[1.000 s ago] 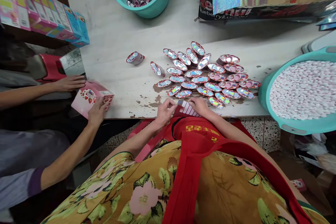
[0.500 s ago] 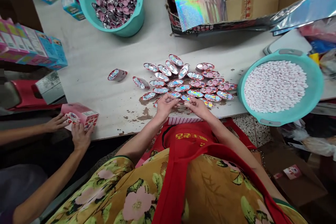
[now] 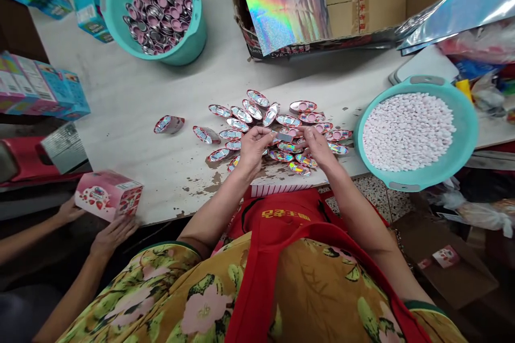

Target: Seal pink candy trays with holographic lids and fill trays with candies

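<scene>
My left hand (image 3: 252,146) and my right hand (image 3: 315,144) hover over a cluster of several small shiny foil-rimmed cups (image 3: 277,120) laid out on the white table (image 3: 132,102). Both hands are pinched together around a small grey-silver piece (image 3: 285,136) held between them just above the cups. A strip of white-and-pink card (image 3: 277,189) lies at the table's front edge below my hands. One cup (image 3: 169,124) lies apart to the left.
A teal basin of small white pieces (image 3: 414,131) stands at the right. A teal bucket of foil cups (image 3: 155,8) sits at the back left. A holographic sheet in a cardboard box (image 3: 289,0) is behind. Another person's hands hold a pink box (image 3: 108,194) at the left edge.
My hands have moved forward from the table's front edge onto the cluster of cups. The other person's pink box has shifted lower and nearer the edge.
</scene>
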The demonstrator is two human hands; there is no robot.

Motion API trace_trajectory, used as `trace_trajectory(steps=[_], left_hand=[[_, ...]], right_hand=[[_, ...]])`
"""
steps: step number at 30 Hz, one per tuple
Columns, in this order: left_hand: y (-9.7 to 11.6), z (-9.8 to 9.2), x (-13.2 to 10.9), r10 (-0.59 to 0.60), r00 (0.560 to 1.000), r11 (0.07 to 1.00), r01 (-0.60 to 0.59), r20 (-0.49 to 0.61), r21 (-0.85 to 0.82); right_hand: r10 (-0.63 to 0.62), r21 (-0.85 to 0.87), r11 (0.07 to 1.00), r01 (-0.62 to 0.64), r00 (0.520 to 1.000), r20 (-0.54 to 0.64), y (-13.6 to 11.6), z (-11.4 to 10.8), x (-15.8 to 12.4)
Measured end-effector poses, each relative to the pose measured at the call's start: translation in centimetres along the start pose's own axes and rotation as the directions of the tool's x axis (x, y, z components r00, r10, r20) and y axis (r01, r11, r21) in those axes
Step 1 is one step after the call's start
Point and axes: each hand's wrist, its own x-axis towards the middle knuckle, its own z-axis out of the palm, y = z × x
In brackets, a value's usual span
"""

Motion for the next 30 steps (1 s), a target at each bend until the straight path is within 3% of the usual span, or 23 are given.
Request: trace_trajectory(steps=[3,6,11,15,18,22,26,30], left_hand=[[0.1,-0.1,-0.6,-0.027,0.999,0.999,0.027,0.021,-0.028],[-0.9,0.2,-0.4,-0.070,0.997,0.997,0.071,0.029,-0.018],[-3.6,1.1,1.0,-0.111,0.994,0.993,0.111,0.000,0.024],[-5.2,1.6,2.7,-0.038,0.999,0.975,0.044,-0.030,0.216],[-5.8,2.0,3.6,0.087,0.995,0.865,-0.047,-0.058,0.499],[-5.9,2.7,4.0,0.165,0.982,0.622,-0.028,-0.096,0.783],[-5.9,3.2,3.8,0.194,0.980,0.426,-0.050,-0.037,0.904],[-5.9,3.0,4.4,0.187,0.981,0.393,-0.022,-0.056,0.919]], right_hand=[[0.090,0.162,0.981,-0.108,0.990,0.111,0.3,1.8,-1.0],[0.087,0.166,0.981,-0.098,0.994,0.069,1.1,2.7,-1.0],[0.054,0.031,0.998,-0.052,0.996,-0.068,2.1,1.4,0.3],[0.091,-0.078,0.992,-0.101,0.989,-0.121,2.2,-0.2,1.6],[0.045,-0.260,0.961,-0.090,0.984,-0.172,2.1,-0.6,2.4],[-0.037,-0.568,0.816,-0.107,0.971,-0.236,2.0,0.0,3.2],[-0.014,-0.750,0.621,-0.227,0.954,-0.300,1.3,1.1,3.9],[0.053,-0.769,0.560,-0.309,0.939,-0.339,0.6,0.5,4.8]])
